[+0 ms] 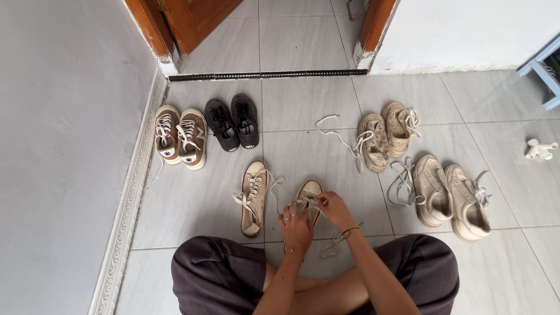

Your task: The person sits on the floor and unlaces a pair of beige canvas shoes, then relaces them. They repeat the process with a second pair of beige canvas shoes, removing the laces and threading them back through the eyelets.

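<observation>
I sit cross-legged on a tiled floor. A beige sneaker lies in front of my knees, and both hands are on it. My left hand grips the shoe's upper and tongue. My right hand pinches its pale lace near the eyelets; a loose lace end trails toward my right leg. Its mate, a second beige sneaker with a red-edged sole and laces loosely tied, lies just to the left.
A brown pair and a black pair stand at the left by the wall. Two beige pairs with loose laces lie at the right. A white object and blue furniture sit far right; a doorway threshold lies ahead.
</observation>
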